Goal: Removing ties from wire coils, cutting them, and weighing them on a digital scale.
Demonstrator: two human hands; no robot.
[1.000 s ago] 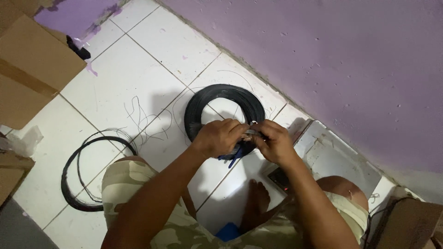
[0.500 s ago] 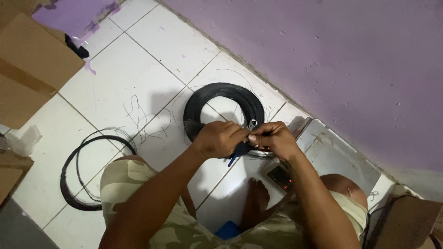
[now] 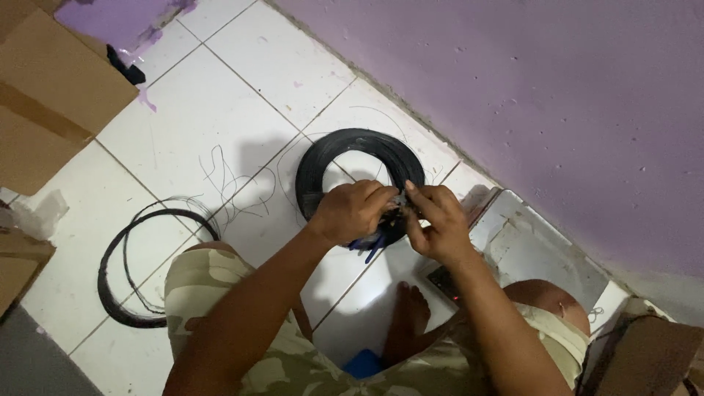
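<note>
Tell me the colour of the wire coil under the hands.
Black wire coil, clearest in the head view.

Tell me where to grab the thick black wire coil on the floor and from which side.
Grip the thick black wire coil on its bare far-left arc, coming from above. It lies flat on the tiled floor, and the left hand and right hand cover its near arc.

small item between fingertips [image 3: 402, 199] hidden, cardboard box [image 3: 51, 95] cut off

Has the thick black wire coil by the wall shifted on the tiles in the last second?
No. The black wire coil lies across the same tile joints near the purple wall as before; only the camera view drifted slightly.
</note>
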